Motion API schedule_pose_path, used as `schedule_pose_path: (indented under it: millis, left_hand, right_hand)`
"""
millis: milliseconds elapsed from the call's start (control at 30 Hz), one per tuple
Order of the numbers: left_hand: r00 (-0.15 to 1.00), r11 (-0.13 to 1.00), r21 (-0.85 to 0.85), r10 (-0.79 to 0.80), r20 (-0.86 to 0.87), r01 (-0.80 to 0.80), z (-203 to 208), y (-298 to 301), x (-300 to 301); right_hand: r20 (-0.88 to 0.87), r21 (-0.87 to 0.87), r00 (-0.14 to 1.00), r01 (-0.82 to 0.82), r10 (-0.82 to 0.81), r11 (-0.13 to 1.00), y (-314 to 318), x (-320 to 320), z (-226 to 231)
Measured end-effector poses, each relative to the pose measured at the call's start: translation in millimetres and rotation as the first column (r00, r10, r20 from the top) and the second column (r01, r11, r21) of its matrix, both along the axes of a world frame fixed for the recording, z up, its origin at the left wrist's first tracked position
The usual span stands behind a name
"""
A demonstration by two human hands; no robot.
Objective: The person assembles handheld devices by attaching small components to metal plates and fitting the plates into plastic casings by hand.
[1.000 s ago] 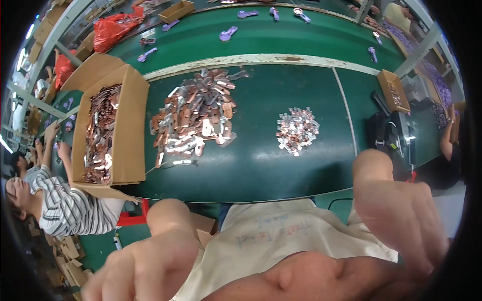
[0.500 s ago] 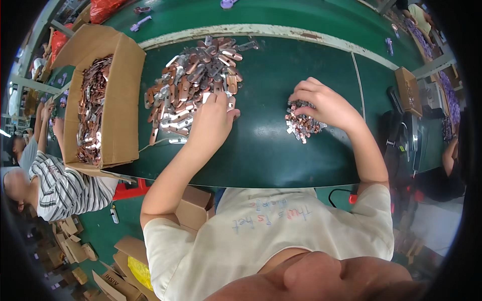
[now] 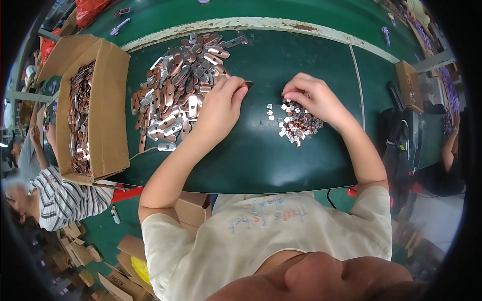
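My left hand (image 3: 220, 109) pinches a small oblong metal plate (image 3: 249, 85), whose dark end sticks out past the fingertips. Beside that hand lies a large heap of oblong metal plates (image 3: 170, 90), copper and silver in colour, with holes in them. My right hand (image 3: 315, 98) is closed, thumb and fingers pressed together at the upper edge of a pile of tiny copper and silver pieces (image 3: 299, 128). Whatever sits between those fingertips is too small to make out. A few loose tiny pieces (image 3: 270, 112) lie just left of that pile.
A tall cardboard box (image 3: 111, 108) full of similar plates stands at the left. A pale ledge (image 3: 261, 22) runs along the far edge of the green table (image 3: 241, 165). At the right is a small cardboard box (image 3: 409, 88). Another person (image 3: 63, 198) sits at the left.
My left hand has come off the heap, rightward, with a plate in its fingers. My right hand has shifted to the pile's upper left edge, and a few pieces now lie apart from it.
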State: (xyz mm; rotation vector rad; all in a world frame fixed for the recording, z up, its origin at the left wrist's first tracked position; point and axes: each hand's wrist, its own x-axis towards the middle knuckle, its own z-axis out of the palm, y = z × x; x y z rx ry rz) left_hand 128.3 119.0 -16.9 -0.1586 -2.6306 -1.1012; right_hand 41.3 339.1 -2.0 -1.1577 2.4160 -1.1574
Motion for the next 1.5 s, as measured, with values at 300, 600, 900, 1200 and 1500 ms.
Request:
schedule_pose_path:
  millis: [300, 600, 900, 1200, 1500]
  left_hand:
    - [0.984, 0.924, 0.38, -0.044, 0.17, -0.024, -5, 9, 14]
    - [0.993, 0.616, 0.788, -0.102, 0.06, 0.015, -17, 21, 19]
    - [0.984, 0.628, 0.772, -0.175, 0.019, 0.097, -20, 30, 26]
    - [0.98, 0.479, 0.873, -0.201, 0.002, 0.096, -21, 34, 28]
    - [0.971, 0.364, 0.925, -0.238, -0.022, 0.11, -25, 37, 21]
  right_hand:
    - [0.311, 0.188, 0.901, 0.255, -0.304, 0.949, -2, -2, 3]
    - [0.727, -0.251, 0.687, 0.251, 0.011, 0.935, 0, 12, 20]
    - [0.381, -0.365, 0.922, 0.209, -0.059, 0.907, -12, 42, 14]
    - [0.516, -0.349, 0.857, 0.207, 0.003, 0.914, -20, 49, -3]
    - [0.713, -0.45, 0.697, 0.362, 0.083, 0.816, -31, 53, -8]
